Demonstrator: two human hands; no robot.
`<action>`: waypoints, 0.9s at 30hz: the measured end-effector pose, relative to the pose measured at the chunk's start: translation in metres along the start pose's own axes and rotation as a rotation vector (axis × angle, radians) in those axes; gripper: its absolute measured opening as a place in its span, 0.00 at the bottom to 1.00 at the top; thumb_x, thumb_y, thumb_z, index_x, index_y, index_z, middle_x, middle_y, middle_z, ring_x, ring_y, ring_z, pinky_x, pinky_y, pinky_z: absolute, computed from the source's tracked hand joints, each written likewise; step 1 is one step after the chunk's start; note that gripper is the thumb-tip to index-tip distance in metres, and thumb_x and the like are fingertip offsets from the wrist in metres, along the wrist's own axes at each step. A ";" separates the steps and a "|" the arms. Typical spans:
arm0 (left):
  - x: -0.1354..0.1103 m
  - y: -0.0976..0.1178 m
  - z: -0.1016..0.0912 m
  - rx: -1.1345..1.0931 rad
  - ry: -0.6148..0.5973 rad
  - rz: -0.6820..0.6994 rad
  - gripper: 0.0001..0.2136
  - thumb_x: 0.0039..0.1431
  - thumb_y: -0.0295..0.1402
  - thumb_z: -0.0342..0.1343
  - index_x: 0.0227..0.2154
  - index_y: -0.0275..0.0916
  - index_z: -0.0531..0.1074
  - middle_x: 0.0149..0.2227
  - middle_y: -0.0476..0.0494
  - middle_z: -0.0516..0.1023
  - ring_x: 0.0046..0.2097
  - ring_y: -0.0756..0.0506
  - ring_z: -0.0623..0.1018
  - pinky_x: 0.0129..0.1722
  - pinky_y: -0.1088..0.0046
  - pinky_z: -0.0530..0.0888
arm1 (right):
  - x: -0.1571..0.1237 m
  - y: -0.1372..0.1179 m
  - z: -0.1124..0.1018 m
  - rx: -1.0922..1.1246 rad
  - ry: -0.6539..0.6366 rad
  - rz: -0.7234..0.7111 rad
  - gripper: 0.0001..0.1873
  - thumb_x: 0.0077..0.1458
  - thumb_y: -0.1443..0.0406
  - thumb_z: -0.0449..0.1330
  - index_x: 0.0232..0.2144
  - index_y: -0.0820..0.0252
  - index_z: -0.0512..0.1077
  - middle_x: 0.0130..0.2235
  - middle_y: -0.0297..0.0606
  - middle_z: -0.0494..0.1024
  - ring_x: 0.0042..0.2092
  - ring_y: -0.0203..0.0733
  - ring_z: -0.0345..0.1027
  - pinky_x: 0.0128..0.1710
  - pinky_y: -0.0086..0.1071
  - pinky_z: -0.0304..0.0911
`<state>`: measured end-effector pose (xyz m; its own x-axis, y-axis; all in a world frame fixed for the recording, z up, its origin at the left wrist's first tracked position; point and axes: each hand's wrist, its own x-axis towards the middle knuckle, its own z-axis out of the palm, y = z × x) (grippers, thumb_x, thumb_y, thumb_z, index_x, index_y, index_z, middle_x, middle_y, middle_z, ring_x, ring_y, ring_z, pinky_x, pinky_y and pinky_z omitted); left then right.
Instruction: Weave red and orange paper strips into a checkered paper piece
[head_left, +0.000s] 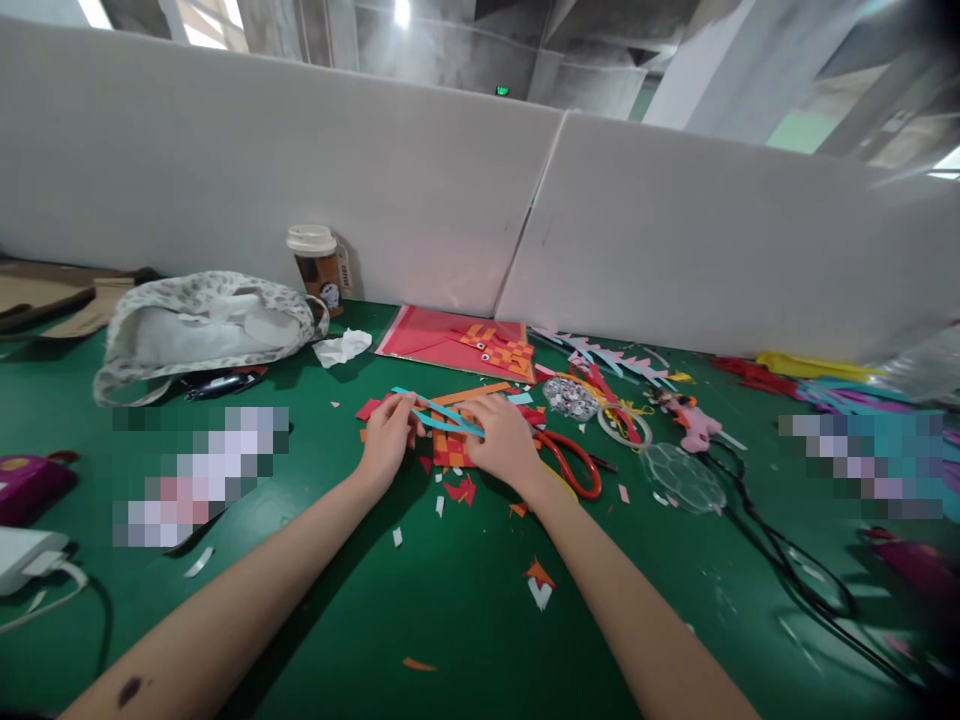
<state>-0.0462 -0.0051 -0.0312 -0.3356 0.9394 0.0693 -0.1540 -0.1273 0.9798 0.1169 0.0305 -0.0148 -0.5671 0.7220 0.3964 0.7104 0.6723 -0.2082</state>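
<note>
Teal strip (442,415), pinched by left hand (390,438) at nine o'clock, lies unwoven across the red-orange weave (448,456); right hand (506,440), fingers together, pins it.

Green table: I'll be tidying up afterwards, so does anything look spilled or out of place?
Yes. Cut paper scraps lie scattered over the green table around the left hand, which pinches a teal strip, and right hand. A crumpled tissue lies loose beside the coffee cup. No liquid spill shows.

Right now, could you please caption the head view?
Left hand pinches a teal paper strip, right hand presses it onto a red-and-orange woven mat on the green table.
</note>
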 end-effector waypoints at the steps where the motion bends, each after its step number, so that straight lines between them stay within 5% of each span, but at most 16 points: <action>1: 0.000 0.000 0.000 -0.009 0.007 0.000 0.13 0.54 0.42 0.50 0.26 0.35 0.70 0.13 0.54 0.64 0.14 0.55 0.61 0.15 0.81 0.57 | -0.001 -0.002 -0.001 0.033 -0.008 -0.028 0.18 0.44 0.72 0.54 0.39 0.59 0.72 0.42 0.40 0.75 0.44 0.46 0.64 0.45 0.38 0.56; 6: 0.000 0.001 0.000 -0.020 0.013 -0.019 0.12 0.53 0.40 0.50 0.24 0.36 0.68 0.12 0.55 0.64 0.14 0.55 0.61 0.15 0.81 0.58 | -0.001 -0.007 0.006 0.043 0.055 0.042 0.15 0.56 0.59 0.52 0.39 0.62 0.72 0.40 0.42 0.76 0.42 0.45 0.66 0.44 0.37 0.57; 10: 0.000 0.002 0.001 0.006 0.000 -0.018 0.11 0.54 0.39 0.49 0.22 0.37 0.67 0.12 0.55 0.63 0.14 0.55 0.60 0.14 0.81 0.58 | 0.001 -0.003 0.015 0.040 0.078 0.077 0.14 0.55 0.64 0.53 0.42 0.62 0.71 0.38 0.44 0.77 0.41 0.47 0.67 0.42 0.38 0.59; 16: -0.002 0.002 0.001 0.073 -0.039 0.046 0.11 0.48 0.41 0.57 0.23 0.37 0.67 0.17 0.54 0.68 0.17 0.55 0.63 0.16 0.81 0.61 | 0.002 -0.006 0.007 0.602 0.334 0.252 0.09 0.50 0.61 0.58 0.31 0.60 0.74 0.32 0.39 0.77 0.35 0.42 0.70 0.36 0.33 0.65; 20: -0.005 0.004 0.002 0.160 -0.153 0.078 0.12 0.45 0.41 0.60 0.27 0.37 0.72 0.24 0.49 0.73 0.23 0.52 0.71 0.18 0.80 0.63 | 0.001 -0.014 0.005 0.929 0.196 0.346 0.11 0.46 0.58 0.61 0.27 0.61 0.75 0.27 0.38 0.77 0.29 0.41 0.71 0.33 0.34 0.66; 27: -0.009 0.004 0.003 0.162 -0.166 0.045 0.12 0.43 0.41 0.61 0.21 0.36 0.71 0.17 0.52 0.68 0.21 0.52 0.68 0.17 0.79 0.64 | 0.000 -0.019 0.000 1.061 0.064 0.410 0.13 0.41 0.57 0.62 0.23 0.62 0.73 0.23 0.34 0.73 0.25 0.34 0.64 0.23 0.28 0.62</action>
<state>-0.0410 -0.0128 -0.0274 -0.1793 0.9751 0.1307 0.0130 -0.1305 0.9914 0.1037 0.0175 -0.0107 -0.3296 0.9301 0.1624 0.1094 0.2085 -0.9719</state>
